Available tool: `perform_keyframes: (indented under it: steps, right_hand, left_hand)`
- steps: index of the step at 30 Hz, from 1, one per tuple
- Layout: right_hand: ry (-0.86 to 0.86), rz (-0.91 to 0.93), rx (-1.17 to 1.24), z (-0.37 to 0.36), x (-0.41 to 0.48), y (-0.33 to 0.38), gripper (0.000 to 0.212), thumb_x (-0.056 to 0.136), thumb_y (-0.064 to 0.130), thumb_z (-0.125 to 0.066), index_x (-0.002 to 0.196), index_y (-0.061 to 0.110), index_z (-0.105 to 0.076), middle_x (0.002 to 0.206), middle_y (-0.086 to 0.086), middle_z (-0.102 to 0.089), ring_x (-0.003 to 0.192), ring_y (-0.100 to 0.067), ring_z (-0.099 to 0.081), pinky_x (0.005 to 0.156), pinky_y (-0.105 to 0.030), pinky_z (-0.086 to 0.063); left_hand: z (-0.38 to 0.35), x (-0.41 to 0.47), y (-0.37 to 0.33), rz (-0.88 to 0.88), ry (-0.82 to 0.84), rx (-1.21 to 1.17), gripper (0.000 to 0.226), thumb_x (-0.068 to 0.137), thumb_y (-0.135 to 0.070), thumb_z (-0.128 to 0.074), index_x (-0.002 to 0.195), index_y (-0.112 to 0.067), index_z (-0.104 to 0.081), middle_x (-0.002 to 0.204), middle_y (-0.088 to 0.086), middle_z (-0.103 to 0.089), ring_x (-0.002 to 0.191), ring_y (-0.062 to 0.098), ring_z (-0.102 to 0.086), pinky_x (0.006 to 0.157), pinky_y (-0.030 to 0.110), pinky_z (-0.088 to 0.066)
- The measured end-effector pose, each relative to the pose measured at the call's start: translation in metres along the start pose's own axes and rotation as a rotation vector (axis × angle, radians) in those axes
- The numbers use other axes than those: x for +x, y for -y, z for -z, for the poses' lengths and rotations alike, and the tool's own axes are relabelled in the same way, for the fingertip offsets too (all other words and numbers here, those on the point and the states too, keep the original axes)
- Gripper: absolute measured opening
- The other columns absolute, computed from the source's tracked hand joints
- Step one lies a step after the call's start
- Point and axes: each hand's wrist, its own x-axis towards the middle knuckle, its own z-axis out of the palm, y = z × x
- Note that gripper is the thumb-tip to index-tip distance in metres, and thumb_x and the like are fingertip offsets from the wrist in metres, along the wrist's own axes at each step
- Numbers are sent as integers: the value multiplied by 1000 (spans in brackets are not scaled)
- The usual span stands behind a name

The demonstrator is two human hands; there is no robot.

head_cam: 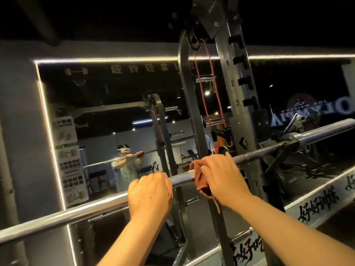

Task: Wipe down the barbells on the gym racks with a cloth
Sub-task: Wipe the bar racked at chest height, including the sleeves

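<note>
The barbell is seen lying across the rack, slanting up to the right, before a mirror. It is gripped by the left hand, fingers curled over it. Just beside, a reddish cloth is held around the bar by the right hand.

Beyond the fingers a big mirror is set in a grey wall, and a thin strip of white light runs along its edge. Left of the fingers, paper notices are stuck on the glass. Right of them, a pale ledge carries black brush writing. Above, the ceiling is dark.
</note>
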Motion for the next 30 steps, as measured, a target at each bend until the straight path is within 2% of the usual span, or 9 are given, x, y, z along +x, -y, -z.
perform_keyframes:
  steps: [3,8,11,14,17,19,22,26,30]
  right_hand:
    - [-99,-121,74,-13,-5,11,31,106,42,-28,117,28,-53,119,11,-48,120,-15,-44,116,-42,-34]
    - [23,80,78,-26,-20,49,43,105,47,-22,133,29,-48,137,13,-40,144,-18,-26,126,-44,-19]
    - [45,135,-53,-10,-10,31,39,105,43,-27,136,33,-50,131,18,-49,132,-9,-39,126,-43,-20]
    - [-27,-19,-34,3,-3,6,46,104,46,-19,124,33,-59,119,16,-56,121,-9,-50,122,-30,-7]
    - [-124,-137,41,-7,-7,15,60,97,52,-13,120,23,-59,121,7,-54,124,-18,-47,123,-36,-20]
    - [-111,-87,-35,-21,-12,35,49,102,45,-22,122,21,-59,125,4,-51,131,-22,-41,122,-45,-26]
    - [-48,55,21,-32,-18,50,28,108,34,-33,129,31,-52,130,13,-44,137,-16,-32,124,-39,-20]
    - [38,187,-55,-14,-9,31,44,104,44,-23,132,30,-53,129,12,-48,131,-15,-39,122,-43,-25]
    - [-23,67,-31,-1,-7,1,41,105,40,-24,131,32,-54,131,10,-51,143,-18,-35,128,-43,-13]
  left_hand:
    - [-1,1,2,0,-5,-20,27,104,-34,-35,113,-25,-59,103,-6,-68,96,16,-64,93,35,-47]
    - [-6,-2,5,-3,-23,-9,28,104,-37,-35,113,-26,-59,106,-6,-67,102,17,-64,93,35,-42]
    - [-8,-4,8,-10,-52,-27,33,105,-38,-28,109,-27,-60,101,-8,-66,97,16,-64,91,34,-42]
    - [-10,-3,14,-46,-55,-58,33,106,-39,-31,112,-26,-60,104,-7,-67,100,17,-64,95,35,-44]
    - [-14,-3,18,-66,-62,-70,33,106,-38,-31,113,-25,-61,105,-6,-67,100,18,-64,95,35,-45]
    - [-17,-4,18,-60,-89,-55,33,105,-38,-31,110,-26,-62,103,-7,-68,98,16,-64,93,34,-45]
    - [-19,-6,16,-38,-108,-28,35,104,-37,-30,101,-27,-63,95,-8,-67,92,15,-65,87,33,-44]
    - [-14,-7,12,-14,-120,-17,45,100,-37,-20,95,-27,-63,88,-8,-67,84,15,-65,83,34,-44]
    - [-9,-4,6,9,-57,-70,34,103,-35,-27,104,-27,-60,98,-8,-65,94,14,-63,94,33,-43]
